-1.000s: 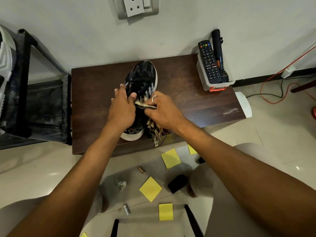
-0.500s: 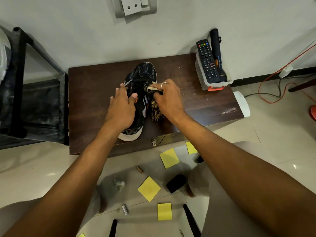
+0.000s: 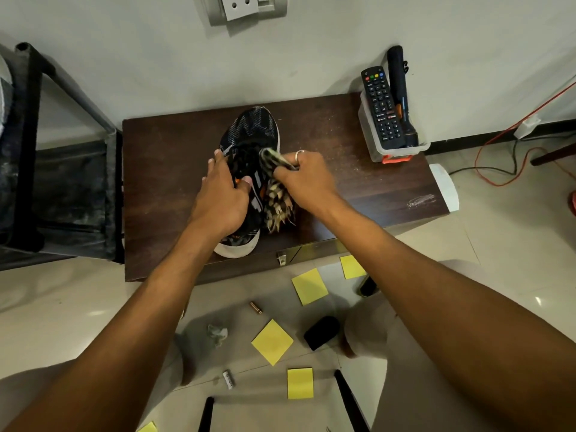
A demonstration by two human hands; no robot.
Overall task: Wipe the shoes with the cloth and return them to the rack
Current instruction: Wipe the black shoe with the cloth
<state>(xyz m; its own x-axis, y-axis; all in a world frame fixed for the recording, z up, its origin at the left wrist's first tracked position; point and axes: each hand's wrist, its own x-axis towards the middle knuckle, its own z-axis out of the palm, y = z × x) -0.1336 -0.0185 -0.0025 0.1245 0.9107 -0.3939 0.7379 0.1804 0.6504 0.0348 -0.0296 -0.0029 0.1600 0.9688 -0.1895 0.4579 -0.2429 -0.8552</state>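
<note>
– While the shoe (image 3: 249, 132) lies on the bench (image 3: 168, 169), which way does it point?
– Toe to the wall, heel at the near edge, sole down. Black upper, white sole.
– And the hands?
– Both busy. On the shoe's left side the left hand (image 3: 223, 198) grips it, fingers by the laces, thumb on the tongue. Opposite, the right hand (image 3: 304, 179) is clenched round the cloth (image 3: 276, 198). The bunched end is pressed to the shoe's right side and the frayed end trails onto the bench.
– Where's the rack?
– Dark rack (image 3: 28, 151) just left of the bench, apart from the shoe.
– Anything else?
– Clear tub (image 3: 371, 145) at the bench's right rear corner holds a remote (image 3: 380, 107) and a torch (image 3: 402, 98). Yellow sticky notes (image 3: 272, 341) and a battery (image 3: 255, 308) lie on the floor.
</note>
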